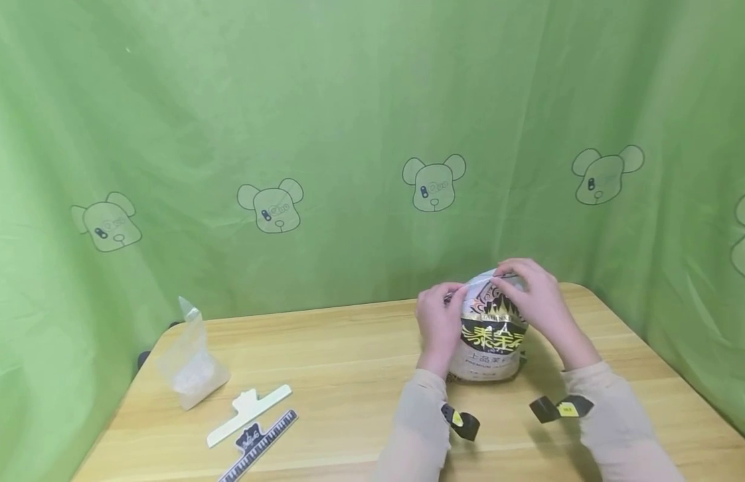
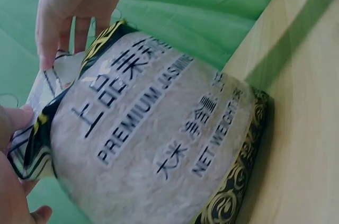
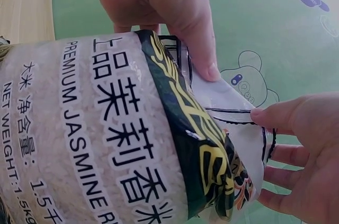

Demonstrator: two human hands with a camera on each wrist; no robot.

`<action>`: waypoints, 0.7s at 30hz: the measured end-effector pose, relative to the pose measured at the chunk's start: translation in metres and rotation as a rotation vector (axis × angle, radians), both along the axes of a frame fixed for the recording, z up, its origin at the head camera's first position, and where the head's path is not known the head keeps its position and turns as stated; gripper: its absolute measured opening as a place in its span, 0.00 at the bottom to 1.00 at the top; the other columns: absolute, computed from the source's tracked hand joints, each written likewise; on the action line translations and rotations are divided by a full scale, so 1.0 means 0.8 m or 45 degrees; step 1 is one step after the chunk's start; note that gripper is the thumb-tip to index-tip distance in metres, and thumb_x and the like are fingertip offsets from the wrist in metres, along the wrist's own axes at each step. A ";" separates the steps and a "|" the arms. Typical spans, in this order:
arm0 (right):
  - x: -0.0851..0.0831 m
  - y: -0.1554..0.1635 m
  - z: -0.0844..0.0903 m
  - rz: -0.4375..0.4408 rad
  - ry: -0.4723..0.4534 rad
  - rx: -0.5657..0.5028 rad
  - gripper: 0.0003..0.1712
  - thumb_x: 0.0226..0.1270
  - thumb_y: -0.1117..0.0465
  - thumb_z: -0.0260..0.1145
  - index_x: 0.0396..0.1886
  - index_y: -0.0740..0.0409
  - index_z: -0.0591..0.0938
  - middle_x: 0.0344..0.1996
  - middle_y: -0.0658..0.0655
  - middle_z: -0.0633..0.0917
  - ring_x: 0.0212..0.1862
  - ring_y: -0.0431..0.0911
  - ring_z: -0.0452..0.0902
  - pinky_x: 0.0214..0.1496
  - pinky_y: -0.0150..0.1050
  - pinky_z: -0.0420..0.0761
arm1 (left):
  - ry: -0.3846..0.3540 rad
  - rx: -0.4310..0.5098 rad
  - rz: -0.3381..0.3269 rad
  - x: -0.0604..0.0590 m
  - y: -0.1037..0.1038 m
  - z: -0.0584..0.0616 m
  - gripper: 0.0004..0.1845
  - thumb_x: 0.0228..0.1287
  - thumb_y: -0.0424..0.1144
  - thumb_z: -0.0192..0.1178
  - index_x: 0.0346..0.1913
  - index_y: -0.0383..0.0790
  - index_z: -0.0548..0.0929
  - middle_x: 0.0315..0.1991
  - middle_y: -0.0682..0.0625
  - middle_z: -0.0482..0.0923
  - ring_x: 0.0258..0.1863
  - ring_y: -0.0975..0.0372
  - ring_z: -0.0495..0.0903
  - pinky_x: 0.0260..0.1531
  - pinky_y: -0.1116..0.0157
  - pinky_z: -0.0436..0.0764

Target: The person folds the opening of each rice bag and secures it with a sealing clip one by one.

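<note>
On the far right part of the wooden table [image 1: 348, 361], a bag of jasmine rice [image 1: 489, 335] stands upright on its base, long axis vertical, with its loose top flap folded over above the packed rice. Both hands meet at that top: the left hand [image 1: 438, 321] pinches the flap's left side, thumb and fingers curled on the plastic, while the right hand [image 1: 537, 294] comes over from the right and holds the flap's upper edge between thumb and fingers. Neither is plainly nearer; the bag sits directly between them, just ahead of both sleeves. The right wrist view shows the flap empty and creased, the rice ending below the black and gold band. Behind the bag the table's rear edge and the green curtain [image 1: 324, 100] are near, the right edge less so. Open tabletop lies to the left, where a white sealing clip [image 1: 248, 415], a piano-key clip [image 1: 259, 445] and a small clear bag [image 1: 191, 361] lie well apart.
</note>
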State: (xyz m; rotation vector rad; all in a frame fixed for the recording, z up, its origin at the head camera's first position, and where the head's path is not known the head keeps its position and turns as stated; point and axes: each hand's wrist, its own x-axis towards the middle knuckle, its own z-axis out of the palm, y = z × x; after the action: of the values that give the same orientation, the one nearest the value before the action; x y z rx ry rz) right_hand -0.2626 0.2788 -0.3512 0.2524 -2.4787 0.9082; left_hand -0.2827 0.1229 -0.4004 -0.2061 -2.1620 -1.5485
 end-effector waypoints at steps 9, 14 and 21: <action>0.002 -0.001 0.000 -0.012 -0.019 0.010 0.13 0.69 0.57 0.63 0.44 0.62 0.80 0.57 0.71 0.77 0.61 0.67 0.69 0.61 0.72 0.64 | -0.060 0.011 -0.129 -0.009 -0.022 -0.009 0.08 0.61 0.47 0.66 0.38 0.49 0.87 0.40 0.56 0.87 0.45 0.65 0.76 0.53 0.62 0.75; 0.002 -0.001 -0.001 -0.017 -0.024 0.013 0.13 0.70 0.56 0.63 0.44 0.62 0.80 0.57 0.70 0.77 0.61 0.67 0.69 0.61 0.72 0.64 | -0.057 0.010 -0.200 -0.015 -0.034 -0.014 0.09 0.61 0.48 0.65 0.38 0.48 0.87 0.41 0.56 0.86 0.48 0.64 0.77 0.57 0.58 0.74; 0.000 0.001 -0.001 -0.015 -0.017 0.014 0.13 0.70 0.56 0.63 0.44 0.62 0.80 0.57 0.70 0.77 0.61 0.67 0.69 0.61 0.72 0.64 | -0.115 0.068 -0.284 -0.018 -0.043 -0.017 0.08 0.61 0.51 0.65 0.38 0.53 0.86 0.42 0.61 0.84 0.51 0.65 0.76 0.61 0.54 0.71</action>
State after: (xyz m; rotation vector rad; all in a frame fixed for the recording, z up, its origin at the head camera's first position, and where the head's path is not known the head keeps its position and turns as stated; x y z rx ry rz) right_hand -0.2624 0.2797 -0.3517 0.2356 -2.4954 0.8947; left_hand -0.2972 0.0888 -0.4140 -0.3777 -2.2256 -1.7672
